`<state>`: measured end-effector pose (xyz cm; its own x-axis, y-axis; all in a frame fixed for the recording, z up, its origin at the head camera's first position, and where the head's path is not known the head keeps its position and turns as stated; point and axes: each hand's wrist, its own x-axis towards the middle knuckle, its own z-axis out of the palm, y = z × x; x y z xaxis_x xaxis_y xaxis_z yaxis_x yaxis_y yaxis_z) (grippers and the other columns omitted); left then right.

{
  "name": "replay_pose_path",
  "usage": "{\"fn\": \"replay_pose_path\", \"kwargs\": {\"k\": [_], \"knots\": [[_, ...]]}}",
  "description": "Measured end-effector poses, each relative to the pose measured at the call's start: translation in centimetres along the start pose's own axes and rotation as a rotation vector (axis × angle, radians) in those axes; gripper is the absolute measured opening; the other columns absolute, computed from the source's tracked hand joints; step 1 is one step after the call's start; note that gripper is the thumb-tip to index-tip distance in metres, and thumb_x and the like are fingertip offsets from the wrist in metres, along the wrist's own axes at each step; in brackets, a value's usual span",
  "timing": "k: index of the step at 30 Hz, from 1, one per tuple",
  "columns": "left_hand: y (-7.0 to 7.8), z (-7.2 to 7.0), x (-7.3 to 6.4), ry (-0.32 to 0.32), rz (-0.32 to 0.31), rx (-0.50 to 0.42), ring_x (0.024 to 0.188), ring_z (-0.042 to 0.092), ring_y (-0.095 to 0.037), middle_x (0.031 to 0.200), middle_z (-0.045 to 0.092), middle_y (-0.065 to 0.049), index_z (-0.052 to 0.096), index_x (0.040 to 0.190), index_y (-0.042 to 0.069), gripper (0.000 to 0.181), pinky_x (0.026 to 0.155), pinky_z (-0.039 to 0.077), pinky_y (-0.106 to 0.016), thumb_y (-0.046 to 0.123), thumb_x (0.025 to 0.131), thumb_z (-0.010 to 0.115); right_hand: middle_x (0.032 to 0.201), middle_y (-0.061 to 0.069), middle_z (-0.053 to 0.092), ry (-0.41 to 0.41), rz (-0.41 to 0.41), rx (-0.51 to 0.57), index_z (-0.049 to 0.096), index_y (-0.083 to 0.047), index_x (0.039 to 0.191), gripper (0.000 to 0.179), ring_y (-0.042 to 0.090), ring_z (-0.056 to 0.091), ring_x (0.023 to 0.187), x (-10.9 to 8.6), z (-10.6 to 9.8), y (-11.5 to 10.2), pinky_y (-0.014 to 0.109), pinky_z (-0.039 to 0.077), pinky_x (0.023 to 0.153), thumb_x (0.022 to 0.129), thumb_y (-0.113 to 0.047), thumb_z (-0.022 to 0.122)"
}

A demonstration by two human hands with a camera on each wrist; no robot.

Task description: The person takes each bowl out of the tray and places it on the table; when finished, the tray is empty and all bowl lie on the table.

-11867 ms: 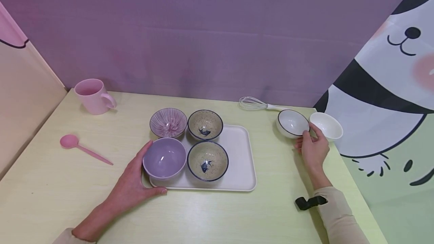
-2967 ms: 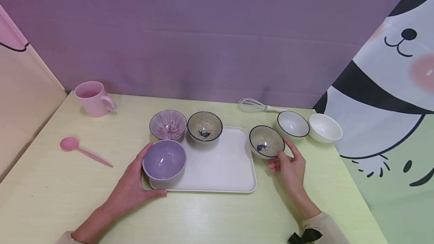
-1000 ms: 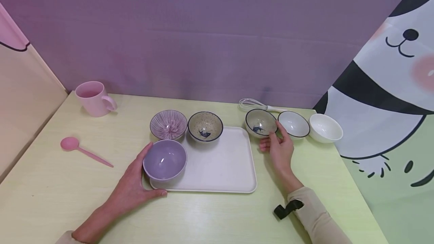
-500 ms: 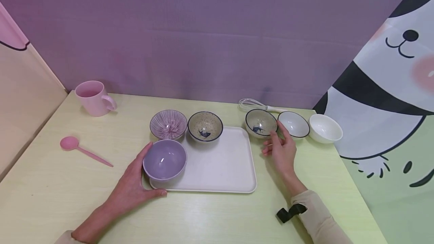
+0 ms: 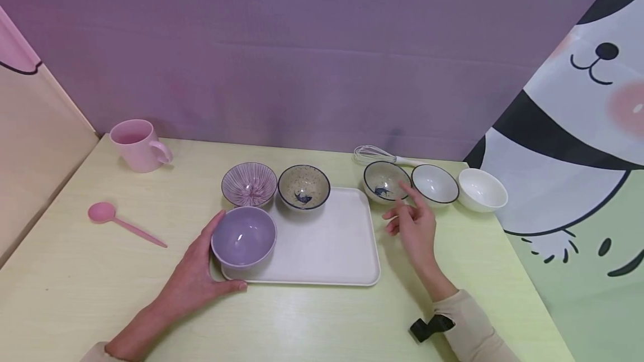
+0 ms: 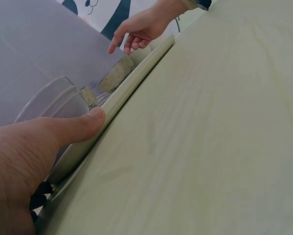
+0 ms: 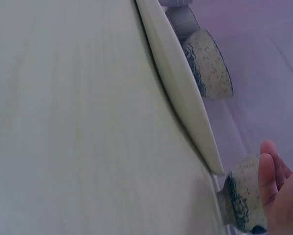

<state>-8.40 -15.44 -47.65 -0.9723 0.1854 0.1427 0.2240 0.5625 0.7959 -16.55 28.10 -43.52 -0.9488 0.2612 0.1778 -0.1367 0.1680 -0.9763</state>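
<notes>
See speckled fish bowl (image 5: 384, 179) on bench (image 5: 312, 323) right of tray (image 5: 327, 256), beside relaxed, empty right grip (image 5: 415, 229). Note unclenched, wide-spread left grip (image 5: 195, 272) alongside lilac bowl (image 5: 244, 237). Expect light, rigid, slick, chippable ceramic; pinch at rim.

left hand (image 5: 191, 272) and right hand (image 5: 416, 229): bare | right sleeve (image 5: 475, 325): long, plain beige, lightly creased, edge stopping short of the wrist | left sleeve (image 5: 98, 353): same beige, only its end in sight | wrist unit (image 5: 431, 327): black, blocky, angular, worn at the right sleeve's end
</notes>
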Motion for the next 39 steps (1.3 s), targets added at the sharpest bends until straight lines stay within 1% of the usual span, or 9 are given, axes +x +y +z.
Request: {"fn": "replay_pose_path", "kwargs": {"k": [5,7,11,15,18,22,27,32,39], "knots": [[0.0,-0.1,-0.1,0.0,-0.022,0.0,0.154,0.044,-0.056,0.168,0.042,-0.035,0.0,0.18,0.023,0.161,0.124,0.032,-0.079,0.039,0.064,0.111,0.068,-0.002,0.074,-0.051,-0.037,-0.007,0.064,-0.007,0.154,0.048,0.011,0.063,0.046,-1.2,1.5,-1.0,0.021,0.057,0.048,0.109,0.005,0.052],[-0.1,-0.1,-0.1,-0.003,-0.027,-0.008,0.152,0.047,-0.056,0.165,0.045,-0.037,-0.002,0.179,0.023,0.162,0.124,0.032,-0.079,0.039,0.064,0.111,0.069,0.001,0.074,-0.075,-0.056,-0.014,0.065,-0.008,0.153,0.048,0.011,0.062,0.046,-1.8,2.1,-1.3,0.021,0.057,0.048,0.109,0.007,0.053],[-0.2,0.0,0.0,-0.001,-0.019,-0.014,0.152,0.047,-0.055,0.164,0.047,-0.037,-0.002,0.179,0.022,0.163,0.124,0.032,-0.079,0.037,0.063,0.111,0.072,0.008,0.075,-0.134,-0.082,-0.02,0.065,-0.007,0.153,0.048,0.013,0.062,0.048,-2.9,3.3,-1.9,0.022,0.057,0.049,0.109,0.008,0.055],[-0.2,0.1,0.0,0.001,-0.008,-0.013,0.152,0.047,-0.055,0.164,0.046,-0.036,-0.001,0.179,0.021,0.162,0.124,0.032,-0.078,0.036,0.063,0.111,0.075,0.015,0.074,-0.193,-0.084,-0.014,0.064,-0.005,0.154,0.048,0.014,0.062,0.049,-4.0,4.4,-2.3,0.023,0.057,0.05,0.108,0.008,0.056],[-0.2,0.1,0.0,0.0,-0.01,-0.012,0.152,0.047,-0.056,0.165,0.045,-0.036,-0.001,0.179,0.021,0.161,0.124,0.032,-0.078,0.038,0.064,0.111,0.076,0.018,0.073,-0.233,-0.073,-0.008,0.065,-0.005,0.153,0.046,0.014,0.062,0.049,-4.5,5.4,-2.4,0.023,0.057,0.05,0.109,0.007,0.057],[-0.2,0.0,-0.1,-0.003,-0.015,-0.013,0.152,0.046,-0.056,0.166,0.043,-0.037,-0.001,0.179,0.021,0.161,0.124,0.033,-0.077,0.04,0.064,0.11,0.077,0.019,0.073,-0.298,-0.058,-0.019,0.066,-0.004,0.151,0.043,0.015,0.063,0.05,-5.2,6.6,-2.8,0.024,0.058,0.05,0.109,0.003,0.059],[-0.1,0.0,0.0,-0.005,-0.009,-0.019,0.152,0.046,-0.056,0.167,0.042,-0.037,0.0,0.179,0.019,0.161,0.125,0.034,-0.076,0.039,0.064,0.111,0.079,0.021,0.073,-0.376,-0.056,-0.032,0.064,-0.004,0.152,0.043,0.015,0.063,0.052,-6.0,8.0,-3.1,0.024,0.058,0.052,0.11,0.001,0.061],[0.0,0.0,0.1,-0.008,-0.013,-0.02,0.153,0.045,-0.056,0.167,0.042,-0.036,0.0,0.179,0.019,0.161,0.125,0.034,-0.075,0.036,0.065,0.111,0.08,0.022,0.074,-0.419,-0.05,-0.022,0.063,-0.002,0.153,0.043,0.014,0.064,0.054,-6.7,9.1,-3.4,0.024,0.059,0.052,0.11,0.001,0.062],[0.0,-0.2,0.0,-0.014,-0.035,-0.016,0.154,0.044,-0.056,0.169,0.04,-0.036,0.0,0.179,0.021,0.16,0.125,0.032,-0.076,0.04,0.065,0.11,0.081,0.021,0.074,-0.477,-0.029,-0.024,0.064,-0.008,0.154,0.046,0.013,0.064,0.053,-7.6,10.5,-3.5,0.023,0.057,0.051,0.109,0.001,0.061]]}}
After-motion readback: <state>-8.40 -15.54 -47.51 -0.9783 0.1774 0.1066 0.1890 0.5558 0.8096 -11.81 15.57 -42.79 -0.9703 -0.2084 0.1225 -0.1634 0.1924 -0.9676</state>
